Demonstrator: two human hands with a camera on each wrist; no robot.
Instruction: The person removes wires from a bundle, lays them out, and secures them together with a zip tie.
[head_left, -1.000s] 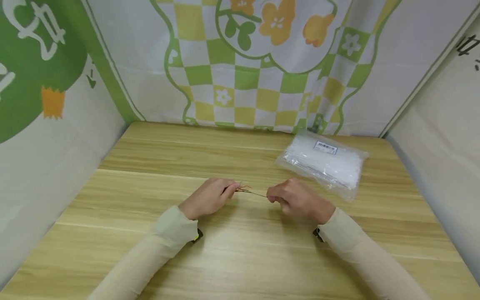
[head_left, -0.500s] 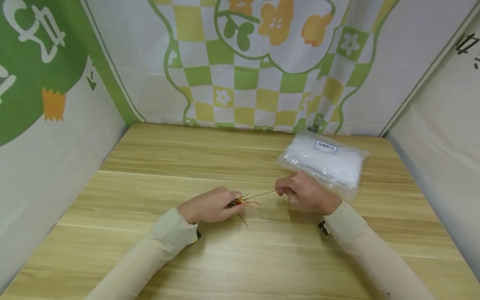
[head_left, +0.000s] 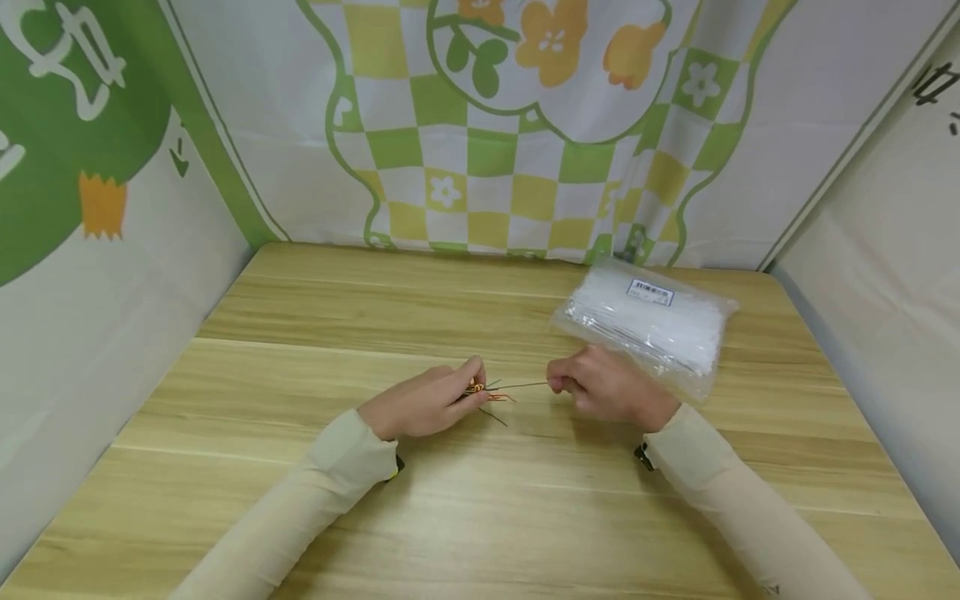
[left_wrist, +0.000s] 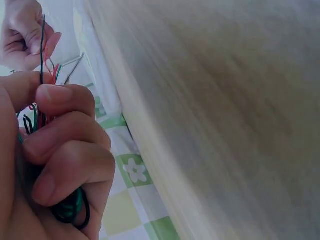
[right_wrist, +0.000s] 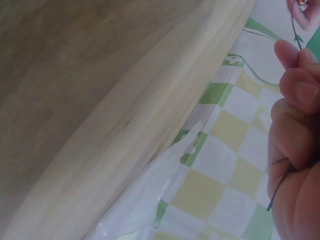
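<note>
A bundle of thin coloured wires (head_left: 477, 389), green, red, orange and dark, is gripped in my left hand (head_left: 427, 402). In the left wrist view the curled fingers (left_wrist: 75, 127) wrap round the bundle, and a dark green coil (left_wrist: 70, 207) shows below them. Loose wire ends stick out to the right of that hand. One dark wire (head_left: 521, 385) stretches across the gap to my right hand (head_left: 611, 385), whose thumb and fingertips pinch it. In the right wrist view its tail (right_wrist: 278, 191) pokes out below the curled fingers. Most of the bundle is hidden inside the left palm.
A clear plastic bag (head_left: 652, 321) of white strips with a barcode label lies just behind my right hand. The wooden table (head_left: 450, 517) ends at a back wall of patterned cloth (head_left: 491, 154), with cloth on both sides.
My right hand has moved right and slightly up, drawing a longer stretch of wire between the hands. More wire ends now show at my left hand, whose thumb has lifted.
</note>
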